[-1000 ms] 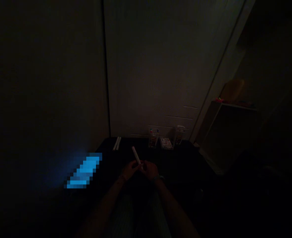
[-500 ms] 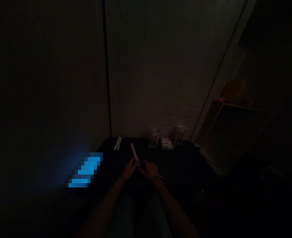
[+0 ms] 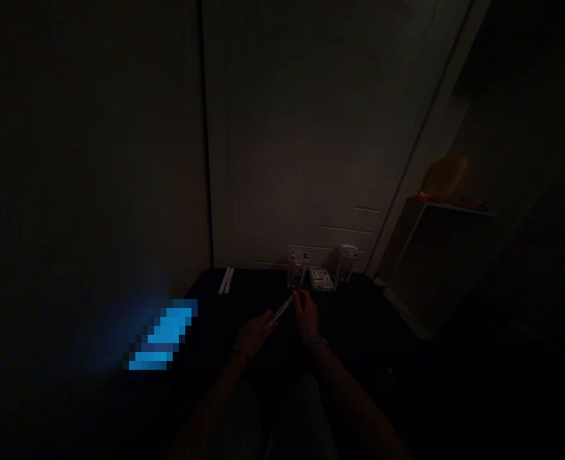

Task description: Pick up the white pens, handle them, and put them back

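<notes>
In dim light I hold a slim white marker point(image 3: 280, 311) above the dark table. My left hand point(image 3: 254, 333) is closed around its lower left end. The fingers of my right hand point(image 3: 306, 313) are pinched at its upper right end. The marker slants up to the right between the two hands. Beyond the right hand stands a clear case point(image 3: 296, 273) with coloured tips showing in it. Two more white markers, a left one point(image 3: 224, 281) and a right one point(image 3: 229, 281), lie side by side at the back left of the table.
A flat patterned box point(image 3: 322, 280) and an upright pack point(image 3: 346, 263) stand at the back of the table point(image 3: 359, 319), against a pale panel point(image 3: 287, 160). A blurred-out blue glowing shape point(image 3: 167, 335) is at the left. A shelf unit point(image 3: 421, 220) stands to the right.
The marker has swung from leaning up-left to slanting up-right. My right hand has moved forward to its far end; my left hand still holds the near end.
</notes>
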Demonstrator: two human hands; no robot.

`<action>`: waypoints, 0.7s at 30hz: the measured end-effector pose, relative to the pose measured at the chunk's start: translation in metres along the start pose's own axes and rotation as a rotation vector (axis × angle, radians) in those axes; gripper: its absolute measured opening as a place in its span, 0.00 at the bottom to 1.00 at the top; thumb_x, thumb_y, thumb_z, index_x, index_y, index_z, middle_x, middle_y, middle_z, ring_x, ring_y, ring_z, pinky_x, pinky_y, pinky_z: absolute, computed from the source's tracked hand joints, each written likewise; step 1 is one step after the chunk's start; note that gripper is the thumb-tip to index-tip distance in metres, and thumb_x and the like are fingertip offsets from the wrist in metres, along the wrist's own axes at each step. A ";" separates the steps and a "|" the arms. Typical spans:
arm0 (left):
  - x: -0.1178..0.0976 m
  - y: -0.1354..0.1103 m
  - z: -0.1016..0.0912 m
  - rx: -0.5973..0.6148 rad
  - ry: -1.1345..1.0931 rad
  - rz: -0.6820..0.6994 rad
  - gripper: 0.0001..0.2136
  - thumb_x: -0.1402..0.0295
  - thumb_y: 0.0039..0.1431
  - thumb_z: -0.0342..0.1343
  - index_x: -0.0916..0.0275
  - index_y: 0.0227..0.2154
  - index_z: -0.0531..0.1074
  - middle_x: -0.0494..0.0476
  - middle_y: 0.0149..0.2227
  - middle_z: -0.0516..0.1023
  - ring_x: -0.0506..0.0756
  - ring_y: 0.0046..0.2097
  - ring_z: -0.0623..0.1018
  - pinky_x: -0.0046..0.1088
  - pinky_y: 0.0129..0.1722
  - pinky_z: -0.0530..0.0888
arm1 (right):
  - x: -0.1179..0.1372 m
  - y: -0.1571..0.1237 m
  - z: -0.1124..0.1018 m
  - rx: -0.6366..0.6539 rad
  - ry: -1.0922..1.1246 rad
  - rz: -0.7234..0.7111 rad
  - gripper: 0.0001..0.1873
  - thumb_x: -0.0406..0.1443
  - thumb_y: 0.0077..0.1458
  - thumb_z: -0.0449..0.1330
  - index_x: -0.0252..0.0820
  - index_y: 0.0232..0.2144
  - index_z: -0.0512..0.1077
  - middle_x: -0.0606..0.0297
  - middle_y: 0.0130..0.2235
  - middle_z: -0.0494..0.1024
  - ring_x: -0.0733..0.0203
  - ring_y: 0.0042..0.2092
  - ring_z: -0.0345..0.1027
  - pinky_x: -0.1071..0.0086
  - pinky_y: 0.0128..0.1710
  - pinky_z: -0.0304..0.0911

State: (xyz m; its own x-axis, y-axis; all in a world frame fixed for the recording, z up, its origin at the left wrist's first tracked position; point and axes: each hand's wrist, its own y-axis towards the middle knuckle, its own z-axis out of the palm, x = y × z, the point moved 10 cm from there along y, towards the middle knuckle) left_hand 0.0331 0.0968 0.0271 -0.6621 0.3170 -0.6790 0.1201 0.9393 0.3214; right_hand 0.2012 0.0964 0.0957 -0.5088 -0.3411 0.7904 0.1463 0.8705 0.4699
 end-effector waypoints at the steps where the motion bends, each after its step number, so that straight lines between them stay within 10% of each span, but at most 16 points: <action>1: 0.000 0.000 0.000 -0.003 0.016 0.008 0.15 0.54 0.51 0.49 0.52 0.40 0.68 0.55 0.39 0.76 0.56 0.39 0.74 0.26 0.36 0.64 | 0.005 0.006 0.001 0.021 -0.010 -0.022 0.19 0.46 0.57 0.44 0.42 0.36 0.68 0.64 0.33 0.73 0.62 0.34 0.67 0.71 0.34 0.59; 6: 0.005 -0.003 -0.008 -0.064 0.093 -0.032 0.16 0.52 0.51 0.47 0.52 0.39 0.68 0.52 0.32 0.76 0.54 0.32 0.74 0.25 0.30 0.61 | 0.062 0.039 -0.008 0.121 -0.049 -0.297 0.17 0.44 0.58 0.45 0.41 0.35 0.69 0.64 0.33 0.74 0.62 0.34 0.66 0.71 0.35 0.58; 14: 0.006 -0.001 -0.009 -0.051 0.121 -0.051 0.13 0.55 0.55 0.44 0.57 0.27 0.67 0.48 0.23 0.70 0.49 0.24 0.69 0.23 0.24 0.55 | 0.134 0.155 -0.109 -0.212 -0.281 -0.506 0.21 0.44 0.59 0.42 0.36 0.40 0.67 0.56 0.36 0.72 0.61 0.36 0.64 0.67 0.38 0.56; 21: 0.011 -0.003 -0.001 0.018 0.251 -0.083 0.11 0.61 0.58 0.41 0.59 0.28 0.66 0.48 0.25 0.71 0.47 0.26 0.68 0.21 0.25 0.56 | 0.104 0.176 -0.050 -0.022 -0.550 -0.378 0.18 0.40 0.60 0.42 0.38 0.41 0.67 0.56 0.39 0.72 0.61 0.40 0.64 0.69 0.38 0.55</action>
State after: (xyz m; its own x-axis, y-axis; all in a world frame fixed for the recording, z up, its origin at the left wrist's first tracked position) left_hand 0.0246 0.0970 0.0196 -0.8327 0.1989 -0.5167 0.0698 0.9635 0.2584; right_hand 0.2168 0.1966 0.2806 -0.8859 -0.3860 0.2571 -0.1129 0.7171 0.6877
